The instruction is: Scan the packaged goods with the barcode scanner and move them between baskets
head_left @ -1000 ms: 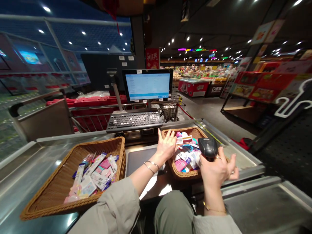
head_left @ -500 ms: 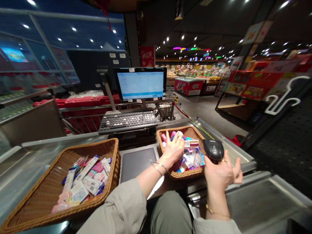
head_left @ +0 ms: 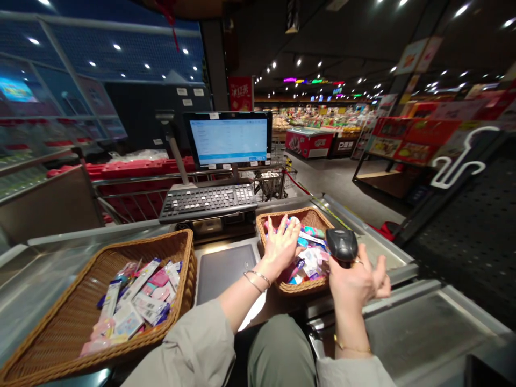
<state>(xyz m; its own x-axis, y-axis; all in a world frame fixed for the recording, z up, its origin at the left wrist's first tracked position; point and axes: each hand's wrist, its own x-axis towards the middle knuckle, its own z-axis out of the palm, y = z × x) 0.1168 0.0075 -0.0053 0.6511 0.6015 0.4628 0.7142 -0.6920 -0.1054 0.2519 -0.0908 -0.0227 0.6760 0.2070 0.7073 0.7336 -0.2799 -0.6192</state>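
Observation:
My left hand (head_left: 281, 250) reaches into the right wicker basket (head_left: 296, 287), fingers spread over small packaged goods (head_left: 312, 260) in pink, blue, purple and white. Its thumb side touches or hovers just above the packs; I cannot tell which. A black handheld barcode scanner (head_left: 342, 244) is in my right hand (head_left: 357, 282), its head over that basket's right side. The scanner's handle is mostly hidden by the hand, and some fingers stick out to the right. To the left, a larger wicker basket (head_left: 60, 317) holds several slim packets and pink items (head_left: 139, 301).
A flat grey plate (head_left: 226, 271) lies between the baskets. Behind it stand a keyboard (head_left: 207, 200) and a lit monitor (head_left: 229, 141). Metal counter surfaces (head_left: 427, 322) flank me. A white hook (head_left: 459, 158) hangs at the right; shopping carts (head_left: 268, 183) stand beyond the counter.
The barcoded pack that stood up beside my left hand no longer shows there; the goods lie differently. My left fingers remain spread, and the scanner stays in my right hand. The view has shifted slightly.

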